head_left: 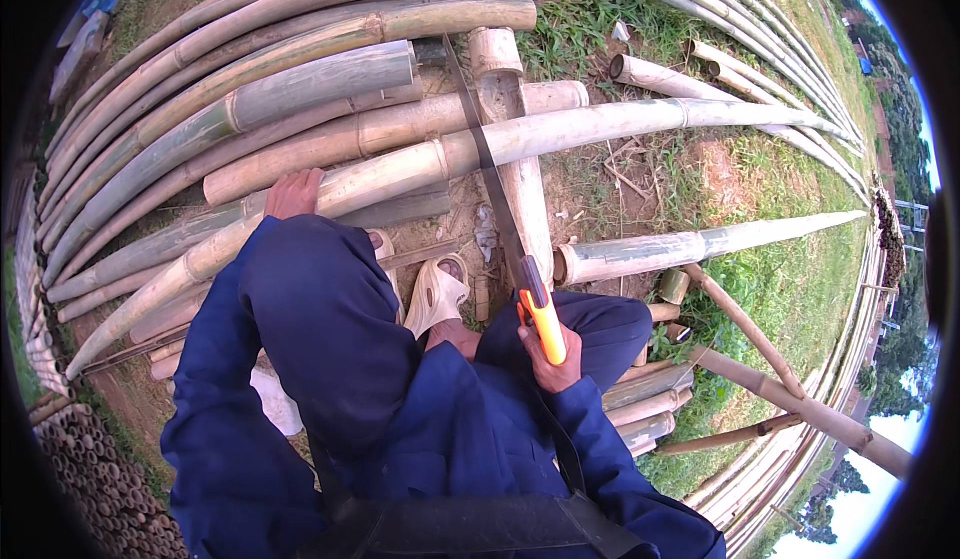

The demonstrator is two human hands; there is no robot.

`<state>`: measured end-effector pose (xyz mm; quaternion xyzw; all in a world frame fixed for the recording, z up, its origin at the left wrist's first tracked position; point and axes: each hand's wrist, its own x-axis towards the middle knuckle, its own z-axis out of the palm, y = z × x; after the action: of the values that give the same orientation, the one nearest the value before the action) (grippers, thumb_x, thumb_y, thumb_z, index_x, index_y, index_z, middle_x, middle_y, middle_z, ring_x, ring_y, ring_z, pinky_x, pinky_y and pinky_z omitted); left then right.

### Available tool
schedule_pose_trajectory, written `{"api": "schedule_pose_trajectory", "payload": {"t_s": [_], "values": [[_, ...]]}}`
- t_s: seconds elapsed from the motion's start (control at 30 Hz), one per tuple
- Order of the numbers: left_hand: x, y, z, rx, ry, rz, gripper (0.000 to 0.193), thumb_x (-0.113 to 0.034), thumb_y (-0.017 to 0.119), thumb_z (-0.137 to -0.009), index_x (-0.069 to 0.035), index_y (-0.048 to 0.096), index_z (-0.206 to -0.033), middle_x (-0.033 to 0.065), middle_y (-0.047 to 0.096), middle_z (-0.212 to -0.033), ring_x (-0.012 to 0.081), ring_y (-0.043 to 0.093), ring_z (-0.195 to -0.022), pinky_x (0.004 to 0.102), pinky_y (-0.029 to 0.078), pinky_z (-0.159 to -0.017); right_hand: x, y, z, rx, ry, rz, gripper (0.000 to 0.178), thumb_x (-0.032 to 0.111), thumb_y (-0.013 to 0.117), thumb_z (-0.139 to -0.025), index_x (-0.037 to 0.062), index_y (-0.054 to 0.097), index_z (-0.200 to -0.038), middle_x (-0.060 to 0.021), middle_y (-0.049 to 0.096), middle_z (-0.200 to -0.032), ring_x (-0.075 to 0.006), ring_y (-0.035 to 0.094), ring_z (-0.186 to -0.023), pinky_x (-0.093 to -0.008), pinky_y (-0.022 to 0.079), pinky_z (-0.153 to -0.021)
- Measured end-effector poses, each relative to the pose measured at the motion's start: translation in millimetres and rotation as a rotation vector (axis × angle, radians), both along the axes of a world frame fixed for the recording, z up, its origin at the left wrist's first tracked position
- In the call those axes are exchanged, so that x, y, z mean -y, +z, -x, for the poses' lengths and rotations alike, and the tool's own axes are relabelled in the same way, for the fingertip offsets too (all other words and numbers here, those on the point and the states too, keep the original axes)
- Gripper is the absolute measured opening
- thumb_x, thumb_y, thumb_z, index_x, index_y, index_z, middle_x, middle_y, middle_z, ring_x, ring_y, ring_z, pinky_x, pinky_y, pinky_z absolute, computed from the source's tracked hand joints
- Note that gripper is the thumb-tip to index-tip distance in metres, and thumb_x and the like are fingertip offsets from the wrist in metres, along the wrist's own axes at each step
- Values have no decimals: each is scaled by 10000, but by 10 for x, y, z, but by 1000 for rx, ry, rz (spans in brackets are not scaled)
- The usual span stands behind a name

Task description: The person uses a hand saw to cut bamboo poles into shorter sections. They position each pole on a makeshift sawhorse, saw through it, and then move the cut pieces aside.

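A long pale bamboo pole (590, 124) runs across in front of me, from low on the left to the far right. My left hand (293, 194) is closed over it beside my raised knee. My right hand (553, 359) grips a handsaw by its orange handle (542, 321). The saw's long dark blade (489, 171) points away from me and crosses the pole. Whether its teeth have entered the bamboo, I cannot tell. Under the pole lies a thick bamboo piece (526, 199) with a hollowed upper part, pointing away from me.
Thick bamboo poles (300, 84) lie stacked at the far left. Another bamboo pole (640, 256) stretches right, near a slanted bamboo frame (760, 344). Short cut lengths (645, 404) lie beside my right knee. My sandalled foot (440, 294) is close to the blade.
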<state>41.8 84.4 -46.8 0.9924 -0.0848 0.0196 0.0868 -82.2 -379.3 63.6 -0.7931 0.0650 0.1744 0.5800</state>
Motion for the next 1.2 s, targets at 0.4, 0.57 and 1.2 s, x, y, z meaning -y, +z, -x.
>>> {"api": "schedule_pose_trajectory", "payload": {"t_s": [0.4, 0.57, 1.2], "values": [[197, 406, 68, -197, 110, -74, 740, -314, 866, -667, -105, 516, -1285, 176, 695, -1169, 393, 676, -1091, 485, 523, -919, 360, 627, 457, -12, 60, 82, 268, 59, 744, -922, -60, 688, -1155, -101, 710, -853, -134, 639, -722, -293, 525, -707], [118, 431, -29, -297, 170, -116, 872, -335, 890, -637, -103, 495, -1379, 228, 662, -1248, 421, 648, -1144, 499, 512, -975, 272, 714, 510, 139, 60, 78, 296, 50, 732, -910, -50, 687, -1185, -144, 722, -819, -198, 681, -694, -322, 535, -692], [247, 440, -67, -421, 218, -95, 937, -358, 873, -674, -122, 435, -1468, 247, 646, -1298, 423, 628, -1196, 492, 506, -1003, -268, 291, -276, 287, 8, 65, 143, 70, 709, -924, -37, 627, -876, -155, 561, -630, -195, 467, -536, -352, 446, -563]]}}
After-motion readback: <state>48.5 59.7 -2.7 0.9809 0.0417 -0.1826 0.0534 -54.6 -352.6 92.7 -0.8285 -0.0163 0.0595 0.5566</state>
